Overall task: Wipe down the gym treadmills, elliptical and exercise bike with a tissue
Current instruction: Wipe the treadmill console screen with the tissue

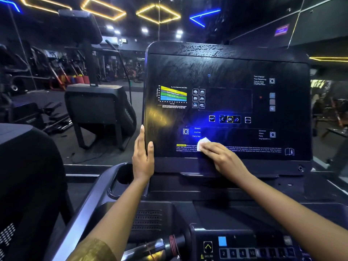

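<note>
We face treadmill screen [226,76]: upright, dark, glossy, printed with colour chart and buttons. Our left hand [143,157] clasps screen's left edge, thumb on front face, fingers along and behind edge. Our right hand [220,155] lies flat, fingers straight, pressing white tissue [203,143] against lower middle of screen, just under words Speed, Incline, Calories. Tissue corner pokes out past fingertips. Cup holder [122,174] just below left hand. Number keypad [244,252] at bottom right. Other gym machines [99,110] stand to left.
</note>
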A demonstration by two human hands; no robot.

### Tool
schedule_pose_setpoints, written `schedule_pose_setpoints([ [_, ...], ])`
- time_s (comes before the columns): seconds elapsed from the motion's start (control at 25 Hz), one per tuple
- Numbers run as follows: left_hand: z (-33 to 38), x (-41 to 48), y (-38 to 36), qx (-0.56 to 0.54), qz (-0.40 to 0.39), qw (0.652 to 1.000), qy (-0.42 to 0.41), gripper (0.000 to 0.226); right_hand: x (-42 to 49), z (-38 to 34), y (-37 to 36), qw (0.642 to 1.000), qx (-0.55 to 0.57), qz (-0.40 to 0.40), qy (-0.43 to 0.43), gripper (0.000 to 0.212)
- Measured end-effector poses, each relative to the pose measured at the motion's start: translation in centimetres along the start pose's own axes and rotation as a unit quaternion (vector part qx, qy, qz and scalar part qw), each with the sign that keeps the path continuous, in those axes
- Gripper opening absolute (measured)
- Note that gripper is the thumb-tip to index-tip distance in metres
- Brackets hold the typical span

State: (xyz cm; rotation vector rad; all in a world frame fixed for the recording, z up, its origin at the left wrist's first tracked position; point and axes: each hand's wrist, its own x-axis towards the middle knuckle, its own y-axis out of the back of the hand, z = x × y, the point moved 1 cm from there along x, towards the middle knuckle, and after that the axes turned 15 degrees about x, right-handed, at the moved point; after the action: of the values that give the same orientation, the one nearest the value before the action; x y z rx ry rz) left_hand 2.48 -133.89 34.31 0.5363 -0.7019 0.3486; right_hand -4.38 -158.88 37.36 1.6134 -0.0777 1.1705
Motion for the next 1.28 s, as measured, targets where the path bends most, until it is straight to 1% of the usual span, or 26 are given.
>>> schedule_pose_setpoints([
  [0.12,0.0,-0.1,0.1,0.005,-0.008,1.0,0.007,0.059,-1.8,-1.9,-2.1,1.0,-0.003,0.006,-0.029,0.051],
  [0.24,0.3,0.0,0.4,0.005,-0.026,1.0,0.016,0.059,-2.7,-3.7,-2.8,0.996,0.033,0.028,-0.079,0.049],
  [0.32,0.7,0.0,0.8,0.008,-0.061,0.998,0.029,0.057,-2.0,-5.0,-2.8,0.994,0.064,0.024,-0.09,0.045],
  [0.4,1.1,-0.1,1.4,0.006,-0.114,0.992,0.049,0.059,-1.6,-6.7,-3.0,0.988,0.117,0.011,-0.096,0.044],
  [0.44,1.2,-0.4,1.8,0.002,-0.136,0.989,0.058,0.061,-1.5,-7.4,-3.0,0.983,0.143,0.021,-0.116,0.044],
  [0.52,1.6,-1.8,2.9,0.011,-0.164,0.984,0.064,0.063,-1.5,-8.7,-2.4,0.964,0.181,0.068,-0.183,0.045],
  [0.6,2.0,-4.1,4.5,0.03,-0.168,0.983,0.069,0.061,-1.9,-9.8,-1.6,0.945,0.209,0.102,-0.228,0.047],
  [0.68,2.5,-6.8,6.0,0.045,-0.171,0.982,0.061,0.058,-2.9,-11.0,-1.0,0.937,0.23,0.104,-0.24,0.047],
  [0.8,3.5,-10.9,7.7,0.056,-0.22,0.973,0.044,0.052,-5.0,-12.4,0.0,0.919,0.261,0.102,-0.278,0.05],
  [0.88,4.4,-13.9,8.3,0.081,-0.257,0.963,0.027,0.05,-6.8,-13.3,1.7,0.904,0.273,0.129,-0.303,0.051],
  [0.96,5.7,-16.6,8.9,0.097,-0.286,0.953,-0.008,0.049,-9.0,-14.2,3.9,0.889,0.283,0.163,-0.32,0.054],
  [1.0,6.3,-17.8,8.9,0.099,-0.301,0.948,-0.032,0.053,-10.3,-14.5,5.0,0.882,0.284,0.182,-0.328,0.055],
  [1.08,7.3,-19.4,8.5,0.122,-0.33,0.932,-0.093,0.069,-13.0,-15.2,6.7,0.872,0.276,0.206,-0.348,0.054],
  [1.16,7.7,-19.9,7.9,0.179,-0.351,0.908,-0.141,0.089,-15.3,-16.1,7.3,0.864,0.264,0.202,-0.378,0.054],
  [1.2,7.9,-20.0,7.7,0.207,-0.359,0.896,-0.156,0.098,-16.1,-16.7,7.2,0.865,0.259,0.192,-0.385,0.054],
  [1.28,7.8,-19.7,7.4,0.238,-0.375,0.879,-0.174,0.112,-16.4,-18.1,6.1,0.88,0.241,0.174,-0.371,0.053],
])
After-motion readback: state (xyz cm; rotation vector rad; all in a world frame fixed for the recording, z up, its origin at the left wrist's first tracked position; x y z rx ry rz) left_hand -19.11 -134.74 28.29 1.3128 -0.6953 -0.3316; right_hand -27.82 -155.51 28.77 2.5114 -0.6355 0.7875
